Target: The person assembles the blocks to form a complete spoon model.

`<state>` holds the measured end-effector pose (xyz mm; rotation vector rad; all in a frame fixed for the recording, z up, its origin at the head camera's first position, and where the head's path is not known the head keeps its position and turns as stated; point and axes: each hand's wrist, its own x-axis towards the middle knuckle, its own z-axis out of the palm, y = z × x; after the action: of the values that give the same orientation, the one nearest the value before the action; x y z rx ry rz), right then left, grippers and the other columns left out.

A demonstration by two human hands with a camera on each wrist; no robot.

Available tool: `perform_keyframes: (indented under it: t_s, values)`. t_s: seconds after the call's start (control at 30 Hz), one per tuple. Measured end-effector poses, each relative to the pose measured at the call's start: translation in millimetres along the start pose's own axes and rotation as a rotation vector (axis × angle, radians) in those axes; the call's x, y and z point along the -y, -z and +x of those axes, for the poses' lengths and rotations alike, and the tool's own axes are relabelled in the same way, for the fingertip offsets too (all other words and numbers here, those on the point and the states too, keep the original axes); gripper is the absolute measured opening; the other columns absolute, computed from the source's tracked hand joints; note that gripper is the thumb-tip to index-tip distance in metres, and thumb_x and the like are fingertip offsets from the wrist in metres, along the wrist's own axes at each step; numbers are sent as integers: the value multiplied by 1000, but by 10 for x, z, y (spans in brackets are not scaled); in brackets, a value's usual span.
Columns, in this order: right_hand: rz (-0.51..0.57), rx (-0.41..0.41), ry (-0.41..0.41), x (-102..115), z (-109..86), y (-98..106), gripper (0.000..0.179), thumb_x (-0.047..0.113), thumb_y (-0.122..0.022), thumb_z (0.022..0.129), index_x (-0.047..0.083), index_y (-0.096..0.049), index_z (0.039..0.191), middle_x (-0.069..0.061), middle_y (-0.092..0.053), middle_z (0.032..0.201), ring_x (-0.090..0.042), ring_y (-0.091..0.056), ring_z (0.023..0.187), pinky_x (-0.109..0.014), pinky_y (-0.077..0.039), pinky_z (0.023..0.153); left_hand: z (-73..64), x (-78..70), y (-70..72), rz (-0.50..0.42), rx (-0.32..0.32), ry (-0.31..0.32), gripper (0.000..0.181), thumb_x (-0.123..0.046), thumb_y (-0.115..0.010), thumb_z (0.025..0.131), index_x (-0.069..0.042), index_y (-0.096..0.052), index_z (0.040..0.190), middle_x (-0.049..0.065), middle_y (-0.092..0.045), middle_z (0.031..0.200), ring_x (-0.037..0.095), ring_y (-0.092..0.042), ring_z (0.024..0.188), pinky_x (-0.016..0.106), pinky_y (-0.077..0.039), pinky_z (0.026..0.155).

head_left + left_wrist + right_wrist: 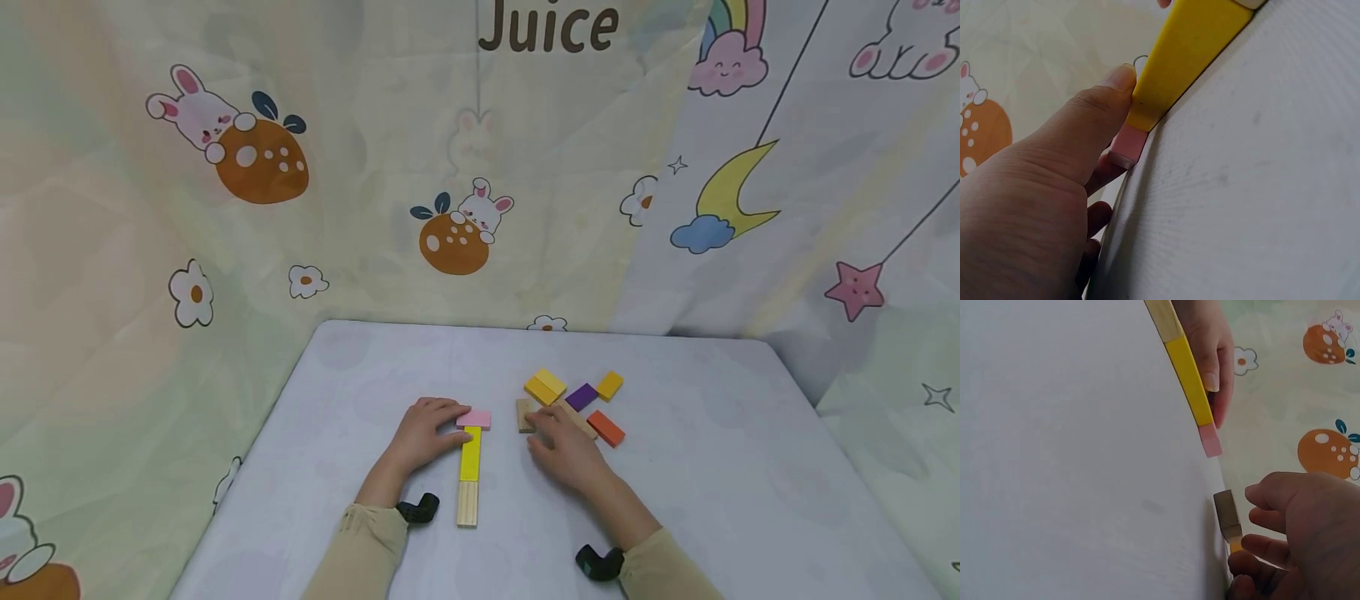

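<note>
My left hand [422, 433] rests beside a row of blocks, its thumb along the edge of the yellow block [470, 458] and its index finger by the pink block [480, 420]. The pink block lies crosswise at the far end of the row. A pale wooden piece [467, 505] forms the near end. My right hand [566, 450] hovers at a small wooden block [523, 415], fingers loosely bent. In the right wrist view, the thumb stands apart from that wooden block [1227, 514]. Another wooden block [579, 422] is partly hidden behind the right hand.
Beyond the right hand lie yellow blocks [545, 387], a purple block [581, 397], an orange-yellow block [610, 385] and a red-orange block [606, 428]. Black wrist devices [600, 563] sit at both cuffs. A printed cloth hangs behind the white table [712, 483].
</note>
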<state>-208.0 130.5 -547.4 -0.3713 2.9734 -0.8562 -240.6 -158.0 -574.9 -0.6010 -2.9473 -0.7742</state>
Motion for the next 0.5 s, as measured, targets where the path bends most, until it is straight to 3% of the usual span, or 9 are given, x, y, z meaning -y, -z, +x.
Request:
perform_keyframes:
  t_s: [0.2,0.5]
  values:
    - [-15,40,24,-28,143,40,53,32,-70,91,26,-55,141,1,-47,149,-22,-45,138,-46,-43,111,-3,0,4,0,7,1,53,-55,-69,87,-37,-60,135,-7,-60,136,24,-47,131,49,-35,113]
    - [-30,101,8,-41,290,43,58,30,-70,91,26,-49,145,2,-45,152,-22,-43,141,-46,-41,113,11,10,-6,3,12,1,53,-56,-68,87,-38,-59,136,-7,-60,137,24,-47,131,49,-34,114]
